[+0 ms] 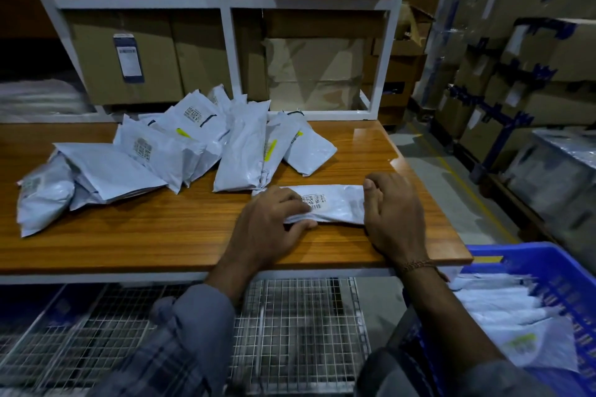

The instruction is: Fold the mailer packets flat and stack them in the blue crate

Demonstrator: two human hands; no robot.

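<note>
Packet in hand: one white plastic mailer packet with a printed barcode label, lying lengthwise near the front right edge of the brown wood-grain table, already narrowed into a long strip.
Left hand: laid over the packet's left end, fingers curled on top, thumb tucked under the near edge; a pinching hold on the packet.
Right hand: clamped around the packet's right end, thumb on top, fingers wrapped behind; holding the packet.
Waiting pile: loose heap of white plastic mailers spread across the back and left of the table, well apart from the hands, not yet folded.
Destination: blue plastic crate low at the right, beside the table corner, with folded white packets stacked inside.
Step, as judged: pressing the fold flat before transfer.
Doing it well: press down along the whole strip, squeezing trapped air toward an open end; keep both ends pinned so slippery plastic cannot spring open; carry with the fold held closed and lay it aligned on the stack.
Risk: fold reopening on release.
</note>
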